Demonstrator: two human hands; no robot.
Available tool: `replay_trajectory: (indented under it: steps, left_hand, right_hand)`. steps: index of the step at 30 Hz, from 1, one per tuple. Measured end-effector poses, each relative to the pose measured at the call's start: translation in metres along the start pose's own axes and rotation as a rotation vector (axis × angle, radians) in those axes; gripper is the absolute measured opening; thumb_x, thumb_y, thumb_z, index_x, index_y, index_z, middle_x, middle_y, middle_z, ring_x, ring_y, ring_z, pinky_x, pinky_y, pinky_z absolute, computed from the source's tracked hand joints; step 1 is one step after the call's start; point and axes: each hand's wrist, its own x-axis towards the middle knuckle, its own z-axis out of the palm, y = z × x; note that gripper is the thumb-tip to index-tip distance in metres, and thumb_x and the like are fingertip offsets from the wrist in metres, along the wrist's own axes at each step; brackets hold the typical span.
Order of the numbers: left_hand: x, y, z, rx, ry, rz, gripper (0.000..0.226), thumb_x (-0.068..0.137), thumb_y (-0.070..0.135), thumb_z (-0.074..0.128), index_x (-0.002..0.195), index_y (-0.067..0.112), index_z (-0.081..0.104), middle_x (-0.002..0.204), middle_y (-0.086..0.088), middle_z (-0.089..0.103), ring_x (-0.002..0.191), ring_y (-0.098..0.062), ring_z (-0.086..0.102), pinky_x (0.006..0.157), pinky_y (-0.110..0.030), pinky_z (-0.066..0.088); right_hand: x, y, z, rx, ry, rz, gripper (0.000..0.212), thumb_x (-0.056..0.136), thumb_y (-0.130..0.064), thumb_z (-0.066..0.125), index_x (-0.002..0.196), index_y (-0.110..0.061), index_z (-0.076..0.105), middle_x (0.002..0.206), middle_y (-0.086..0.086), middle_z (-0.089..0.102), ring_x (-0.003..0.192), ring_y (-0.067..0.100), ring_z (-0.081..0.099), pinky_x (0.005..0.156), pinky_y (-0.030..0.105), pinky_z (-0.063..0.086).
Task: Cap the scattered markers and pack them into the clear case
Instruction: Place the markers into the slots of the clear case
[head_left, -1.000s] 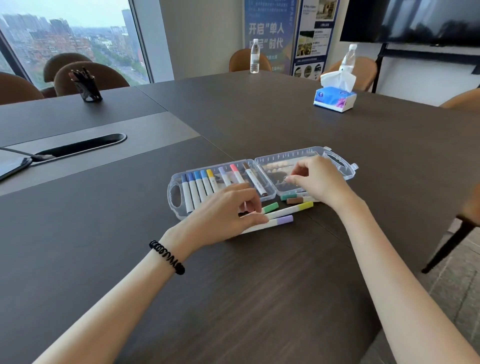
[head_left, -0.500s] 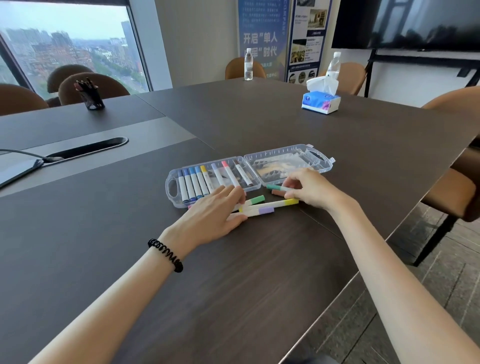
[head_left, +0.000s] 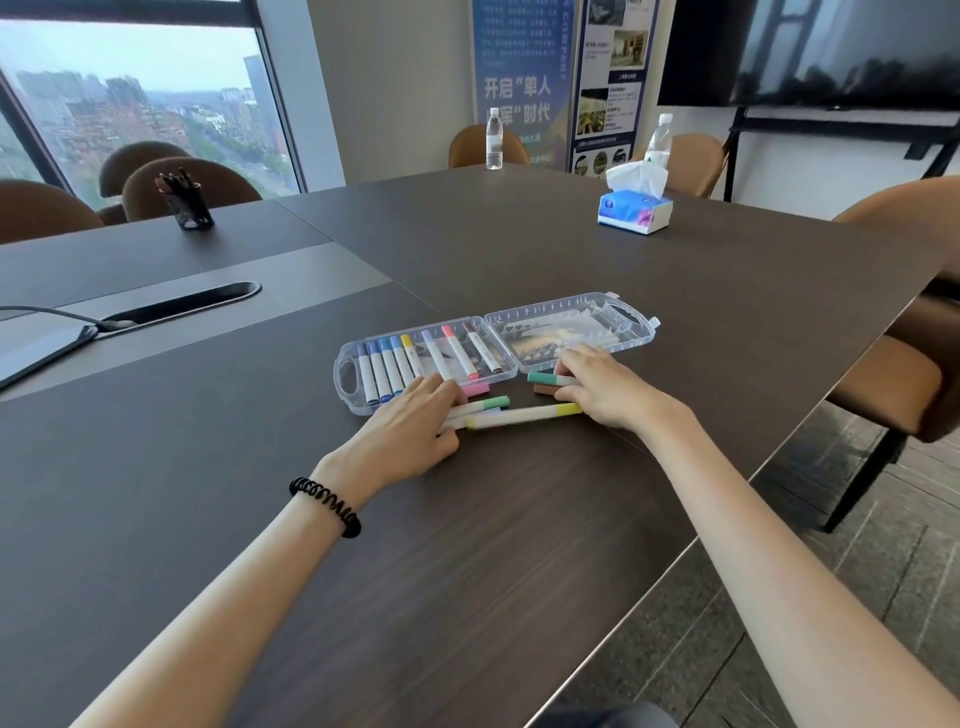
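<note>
The clear case (head_left: 347, 375) lies open on the dark table (head_left: 467, 545), several capped markers (head_left: 384, 366) lined up in its left half, its lid (head_left: 628, 325) folded out to the right. Loose markers lie in front of it: a yellow-capped one (head_left: 524, 414), a green-capped one (head_left: 488, 404), a pink one (head_left: 475, 388), a teal one (head_left: 543, 377) and a brown one (head_left: 545, 388). My left hand (head_left: 405, 426) rests flat over the left ends of the loose markers. My right hand (head_left: 602, 387) lies on the right ends of the teal, brown and yellow markers, fingers curved over them.
A tissue box (head_left: 635, 210) and two water bottles (head_left: 494, 139) stand at the far side. A black pen cup (head_left: 189, 205) sits far left, a tablet with cable (head_left: 41, 348) at the left edge. The table edge runs close on the right, beside a brown chair (head_left: 904, 374).
My right hand came down from the case lid onto the loose markers in front of it. My left hand flattened over the markers. The camera view shifted back and to the right.
</note>
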Motion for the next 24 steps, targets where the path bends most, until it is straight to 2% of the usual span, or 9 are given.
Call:
replay_trajectory:
  steps: [3, 7, 10, 13, 16, 18, 20, 22, 24]
  left_hand:
    - [0.000, -0.001, 0.000, 0.022, 0.011, -0.016, 0.028, 0.091, 0.019, 0.049, 0.119, 0.015, 0.048, 0.112, 0.000, 0.049, 0.104, -0.016, 0.045, 0.084, -0.029, 0.042]
    - [-0.004, -0.005, 0.004, 0.068, 0.066, -0.007, 0.020, 0.099, 0.023, 0.045, 0.116, 0.012, 0.047, 0.113, -0.002, 0.048, 0.105, -0.018, 0.046, 0.084, -0.029, 0.041]
    - [-0.008, -0.006, 0.002, 0.073, 0.111, -0.033, 0.015, 0.100, 0.018, 0.042, 0.112, 0.010, 0.045, 0.106, -0.003, 0.044, 0.086, -0.020, 0.046, 0.070, -0.032, 0.040]
    - [-0.009, -0.003, -0.003, -0.007, 0.140, -0.102, 0.005, 0.100, 0.015, 0.039, 0.100, 0.010, 0.039, 0.097, -0.001, 0.037, 0.065, -0.024, 0.041, 0.058, -0.036, 0.034]
    - [-0.008, 0.009, -0.003, -0.120, 0.154, -0.139, 0.018, 0.103, 0.028, 0.034, 0.092, 0.014, 0.034, 0.090, -0.001, 0.039, 0.066, -0.027, 0.046, 0.063, -0.042, 0.038]
    - [-0.005, 0.017, 0.000, -0.145, 0.160, -0.168, 0.027, 0.101, 0.040, 0.036, 0.089, 0.015, 0.036, 0.083, 0.001, 0.045, 0.066, -0.021, 0.047, 0.061, -0.038, 0.036]
    - [0.000, 0.025, 0.003, -0.164, 0.162, -0.208, 0.035, 0.095, 0.050, 0.046, 0.088, 0.017, 0.043, 0.078, 0.005, 0.053, 0.065, -0.013, 0.049, 0.055, -0.032, 0.032]
    - [0.007, 0.033, 0.006, -0.168, 0.163, -0.214, 0.039, 0.085, 0.060, 0.057, 0.085, 0.021, 0.052, 0.076, 0.008, 0.060, 0.065, -0.010, 0.053, 0.052, -0.027, 0.032]
    - [0.013, 0.042, 0.009, -0.131, 0.133, -0.179, 0.043, 0.077, 0.068, 0.062, 0.082, 0.025, 0.057, 0.080, 0.011, 0.062, 0.067, -0.009, 0.056, 0.051, -0.026, 0.035]
  right_hand:
    - [0.000, -0.002, 0.004, -0.064, 0.032, -0.001, 0.011, 0.097, -0.018, 0.052, 0.099, -0.016, 0.041, 0.119, 0.006, 0.048, 0.115, 0.023, 0.042, 0.096, 0.035, 0.038]
    - [-0.005, -0.007, 0.003, -0.037, 0.119, -0.029, 0.008, 0.101, -0.016, 0.042, 0.104, -0.013, 0.036, 0.115, 0.007, 0.048, 0.106, 0.024, 0.046, 0.081, 0.033, 0.037]
    - [-0.012, -0.013, -0.006, 0.022, 0.159, -0.042, 0.008, 0.102, -0.018, 0.036, 0.103, -0.018, 0.029, 0.109, 0.002, 0.047, 0.090, 0.025, 0.049, 0.071, 0.037, 0.037]
    - [-0.012, -0.014, -0.010, 0.112, 0.156, -0.012, 0.006, 0.103, -0.020, 0.035, 0.103, -0.017, 0.029, 0.113, -0.007, 0.048, 0.091, 0.022, 0.050, 0.071, 0.037, 0.038]
    - [-0.016, -0.013, -0.012, 0.280, 0.151, 0.051, 0.013, 0.103, -0.022, 0.036, 0.112, -0.014, 0.035, 0.119, -0.014, 0.051, 0.102, 0.017, 0.053, 0.081, 0.037, 0.041]
    - [-0.020, -0.012, -0.013, 0.357, 0.154, 0.096, 0.013, 0.102, -0.025, 0.039, 0.110, -0.014, 0.040, 0.115, -0.008, 0.057, 0.104, 0.020, 0.056, 0.085, 0.038, 0.043]
    - [-0.025, -0.010, -0.015, 0.395, 0.163, 0.136, 0.014, 0.100, -0.027, 0.044, 0.093, -0.015, 0.042, 0.105, 0.004, 0.062, 0.096, 0.024, 0.057, 0.080, 0.037, 0.042]
    - [-0.031, -0.010, -0.017, 0.447, 0.197, 0.152, 0.024, 0.098, -0.028, 0.050, 0.078, -0.016, 0.041, 0.099, 0.018, 0.064, 0.081, 0.024, 0.056, 0.072, 0.035, 0.041]
    - [-0.038, -0.010, -0.021, 0.496, 0.235, 0.147, 0.025, 0.096, -0.027, 0.054, 0.075, -0.015, 0.047, 0.097, 0.021, 0.065, 0.073, 0.021, 0.052, 0.068, 0.033, 0.039]
